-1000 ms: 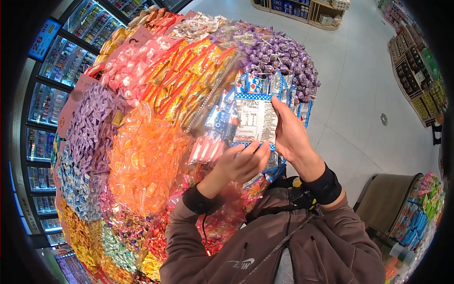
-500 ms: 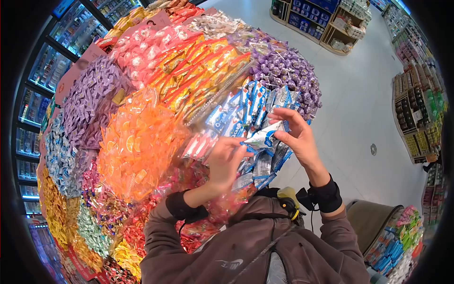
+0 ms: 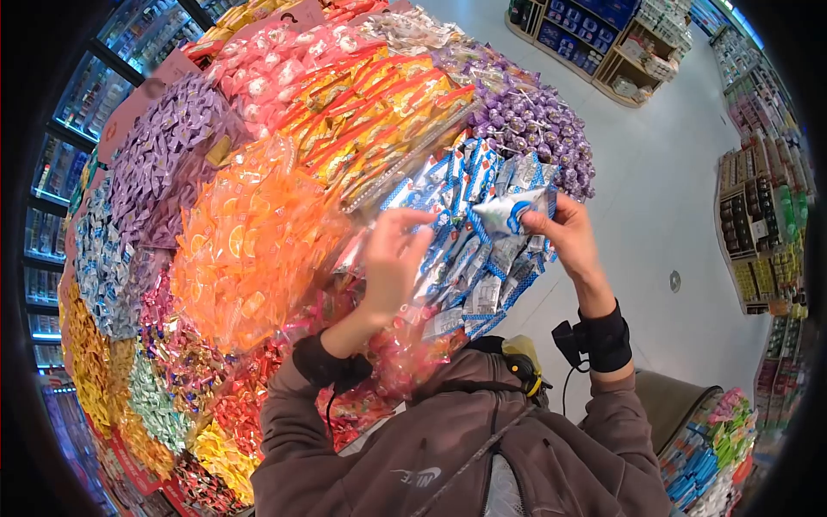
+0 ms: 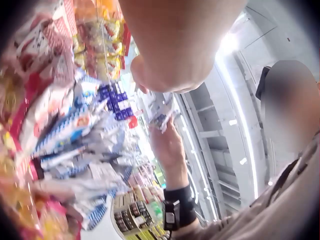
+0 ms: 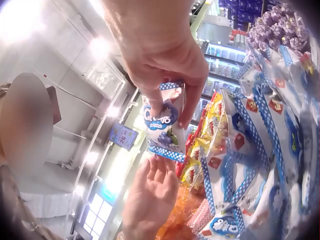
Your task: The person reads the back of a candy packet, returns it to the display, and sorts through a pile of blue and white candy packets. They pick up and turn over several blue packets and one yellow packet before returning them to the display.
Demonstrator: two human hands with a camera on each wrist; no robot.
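My right hand (image 3: 575, 243) pinches a small blue-and-white candy packet (image 3: 508, 212) by its right end, thumb on its face. In the right wrist view that packet (image 5: 165, 122) shows a blue logo, a picture of dark berries and blue dotted borders. To its left, over the candy, my left hand (image 3: 392, 263) has loosely bent fingers with nothing in them. Seen from the right wrist, the left hand (image 5: 151, 197) lies below the packet's lower edge, palm showing. A pile of similar blue-dotted packets (image 3: 469, 258) lies under both hands.
Around the pile are purple lollipops (image 3: 538, 125), yellow-and-red packets (image 3: 379, 112), orange-wrapped candies (image 3: 250, 241) and purple-wrapped candies (image 3: 168, 159). A clear divider (image 3: 413, 159) edges the blue packets. Glass-door coolers (image 3: 73, 155) stand left; stocked shelves (image 3: 758, 224) stand right across the floor.
The packet has turned from its printed back facing up to a tilted position showing its logo side. My left hand has come off its edge and moved left; my right hand keeps its pinch.
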